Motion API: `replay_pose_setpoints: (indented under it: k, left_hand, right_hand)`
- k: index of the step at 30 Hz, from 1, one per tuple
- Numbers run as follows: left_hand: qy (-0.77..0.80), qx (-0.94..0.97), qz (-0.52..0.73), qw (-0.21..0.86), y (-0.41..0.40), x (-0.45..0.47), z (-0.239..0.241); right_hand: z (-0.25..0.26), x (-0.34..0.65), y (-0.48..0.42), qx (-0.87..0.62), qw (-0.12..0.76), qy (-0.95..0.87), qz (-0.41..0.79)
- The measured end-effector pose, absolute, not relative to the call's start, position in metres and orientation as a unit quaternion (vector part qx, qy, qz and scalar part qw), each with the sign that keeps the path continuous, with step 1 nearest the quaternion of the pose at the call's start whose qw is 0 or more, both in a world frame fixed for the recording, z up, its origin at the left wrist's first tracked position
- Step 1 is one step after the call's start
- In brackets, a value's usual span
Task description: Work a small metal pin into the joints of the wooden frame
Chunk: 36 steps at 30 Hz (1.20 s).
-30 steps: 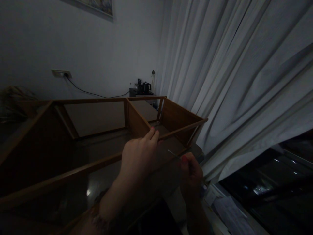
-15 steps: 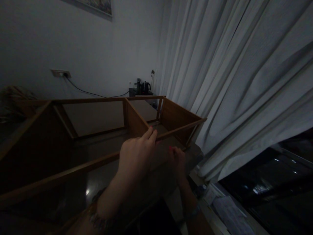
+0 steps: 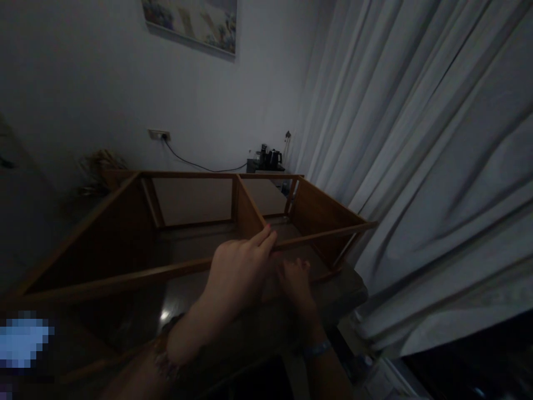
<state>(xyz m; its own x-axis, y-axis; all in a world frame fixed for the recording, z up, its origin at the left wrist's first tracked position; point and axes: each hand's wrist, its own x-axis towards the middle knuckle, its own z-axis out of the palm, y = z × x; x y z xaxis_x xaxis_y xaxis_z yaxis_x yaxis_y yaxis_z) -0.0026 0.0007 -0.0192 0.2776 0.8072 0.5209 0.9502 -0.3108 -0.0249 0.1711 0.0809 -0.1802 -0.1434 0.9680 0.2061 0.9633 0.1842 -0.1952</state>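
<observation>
A brown wooden cabinet frame (image 3: 125,200) lies on its back on the floor, open towards me, with an upright divider (image 3: 247,208) in the middle. My left hand (image 3: 239,269) rests on the near rail where the divider meets it, fingers together and pressed on the wood. My right hand (image 3: 296,280) is lower, just right of the left one and below the rail, fingers curled. In the dim light I cannot make out what, if anything, it holds.
White curtains (image 3: 416,166) hang along the right, close to the frame's right end. A dark low table with a kettle (image 3: 270,158) stands by the back wall. A wall socket with a cable (image 3: 160,135) and a picture (image 3: 195,22) are on that wall.
My right hand, which held a thin metal rod a second ago, has moved up and left under the rail beside my left hand. My head has turned, shifting the frame rightward in view.
</observation>
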Motion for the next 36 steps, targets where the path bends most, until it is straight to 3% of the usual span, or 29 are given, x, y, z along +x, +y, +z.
replay_pose_setpoints:
  k: [8, 10, 12, 15, 23, 36]
  left_hand:
    - [-0.555, -0.784, -0.210, 0.183, 0.006, -0.007, -0.025]
    - [-0.554, -0.784, -0.204, 0.189, 0.006, -0.008, -0.026]
    - [-0.555, -0.782, -0.203, 0.201, 0.005, -0.009, -0.026]
    - [-0.548, -0.783, -0.203, 0.214, 0.004, -0.010, -0.027]
    - [-0.526, -0.793, -0.217, 0.216, 0.005, -0.012, -0.028]
    - [-0.482, -0.819, -0.233, 0.205, 0.003, -0.017, -0.022]
  right_hand:
    - [-0.166, 0.175, 0.060, -0.659, 0.283, -0.696, 0.030]
    - [-0.153, 0.172, 0.043, -0.651, 0.369, -0.661, 0.048]
    - [-0.137, 0.167, 0.026, -0.561, 0.558, -0.597, 0.131]
    - [-0.112, 0.158, 0.008, -0.456, 0.643, -0.582, 0.198]
    - [-0.090, 0.142, 0.011, -0.416, 0.632, -0.629, 0.180]
    - [-0.097, 0.137, 0.010, -0.439, 0.633, -0.577, 0.271]
